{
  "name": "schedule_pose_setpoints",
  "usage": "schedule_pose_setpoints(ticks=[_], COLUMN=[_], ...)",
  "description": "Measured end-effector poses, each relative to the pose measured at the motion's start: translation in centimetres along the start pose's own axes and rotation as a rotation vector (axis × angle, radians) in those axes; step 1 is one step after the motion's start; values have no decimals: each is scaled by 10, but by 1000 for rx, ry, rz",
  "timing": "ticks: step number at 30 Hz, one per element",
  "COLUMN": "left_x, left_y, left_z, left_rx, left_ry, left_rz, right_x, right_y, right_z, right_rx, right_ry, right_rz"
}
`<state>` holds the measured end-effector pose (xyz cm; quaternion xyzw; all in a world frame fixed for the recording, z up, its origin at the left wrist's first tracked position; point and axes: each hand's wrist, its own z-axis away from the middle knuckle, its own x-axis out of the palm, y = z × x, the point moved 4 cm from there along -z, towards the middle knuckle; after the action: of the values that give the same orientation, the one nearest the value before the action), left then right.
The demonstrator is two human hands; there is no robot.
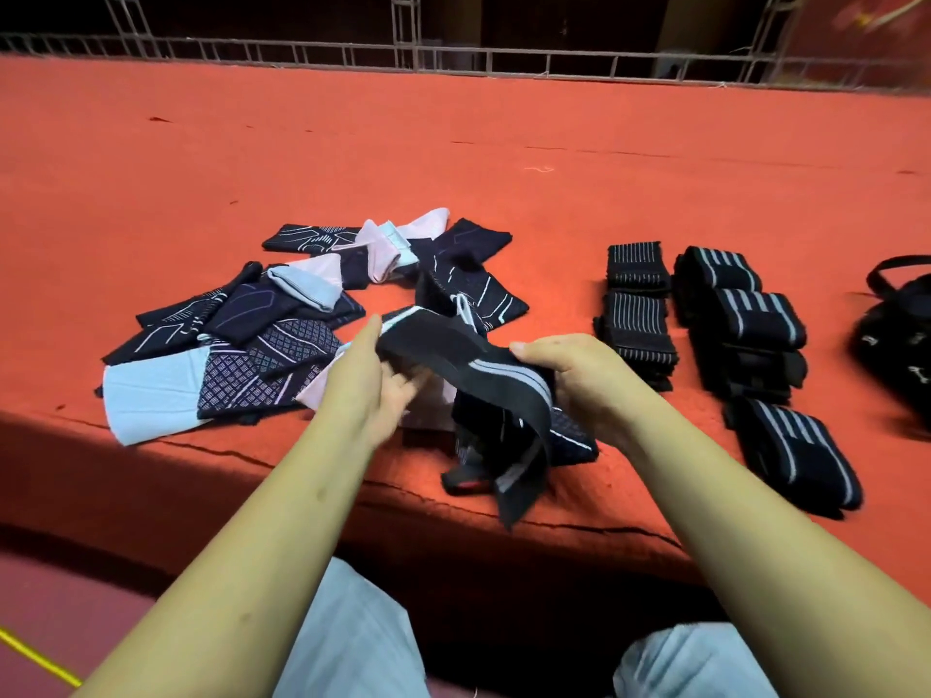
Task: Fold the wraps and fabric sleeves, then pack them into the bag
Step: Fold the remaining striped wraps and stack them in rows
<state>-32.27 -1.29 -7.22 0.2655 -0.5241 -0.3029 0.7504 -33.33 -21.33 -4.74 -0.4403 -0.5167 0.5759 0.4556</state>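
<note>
One striped wrap (pixel 443 347), stretched between left grip (pixel 385 380) and right grip (pixel 574 380), both grasping it, tail hanging

Single head cam, wide-angle, faces forward-down. Close above left hand (pixel 375 377) and right hand (pixel 572 377); wrap (pixel 453 351) between them mid-frame, red table (pixel 453 143) beyond.

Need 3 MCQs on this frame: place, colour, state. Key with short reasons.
1. Where is the bag? A far right; B far left; C on the lap.
2. The table cover is: A green; B red-orange; C white.
3. The striped wrap is: A rolled up, lying down; B held up, unrolled; C in the bag.
1 A: it sits right of the folded wraps. 2 B: red-orange cloth all over. 3 B: left hand and right hand grip it, one end hanging.
</note>
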Motion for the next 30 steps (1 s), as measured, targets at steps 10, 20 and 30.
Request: schedule_pose_setpoints(ticks=[10, 20, 30], left_x=[12, 33, 69], left_y=[-19, -12, -50], left_z=[13, 40, 57], left_rx=[82, 521, 606], left_ry=[-97, -364, -797], left_rz=[-450, -800, -1386], right_x=[-14, -4, -51], right_y=[11, -9, 11], right_z=[14, 10, 30], right_rx=[110, -119, 287], right_ry=[-72, 182, 183], right_rz=[335, 223, -108])
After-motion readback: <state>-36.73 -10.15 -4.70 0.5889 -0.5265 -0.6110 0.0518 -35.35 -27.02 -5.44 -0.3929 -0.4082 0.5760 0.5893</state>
